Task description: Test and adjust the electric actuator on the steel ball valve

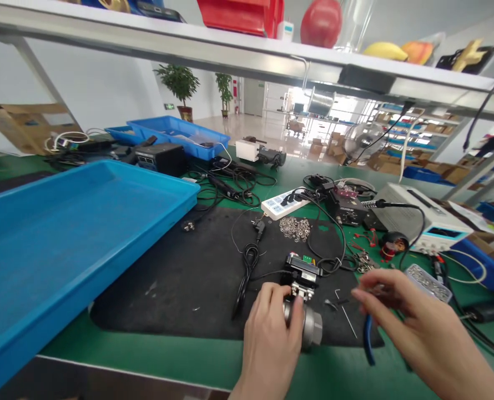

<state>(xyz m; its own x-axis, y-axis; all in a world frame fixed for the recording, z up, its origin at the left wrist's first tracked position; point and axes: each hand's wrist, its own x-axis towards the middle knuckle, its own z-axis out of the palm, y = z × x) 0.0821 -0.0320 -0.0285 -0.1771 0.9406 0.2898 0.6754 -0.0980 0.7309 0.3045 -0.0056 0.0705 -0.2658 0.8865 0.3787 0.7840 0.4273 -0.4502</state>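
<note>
My left hand [272, 328] is closed round a silver metal valve body [312, 326] with a hexagonal end, lying near the mat's front edge. On its far side a small black motor unit [302, 272] with a green terminal block is joined to it, and a black power cord [250, 261] runs off to the left. To the right, my right hand [401, 305] is raised above the bench, its fingers curled round a blue-handled tool [368, 340] whose working end is hidden. Between the hands, a hex key [347, 316] and small dark metal parts rest on the mat.
A large blue tray [84, 205] takes up the left side. Beyond the black mat [176, 278] stand a power strip [284, 204], a soldering station [347, 208] and a power supply [422, 216]. Washers [295, 228] lie in a pile. A shelf [230, 41] crosses overhead.
</note>
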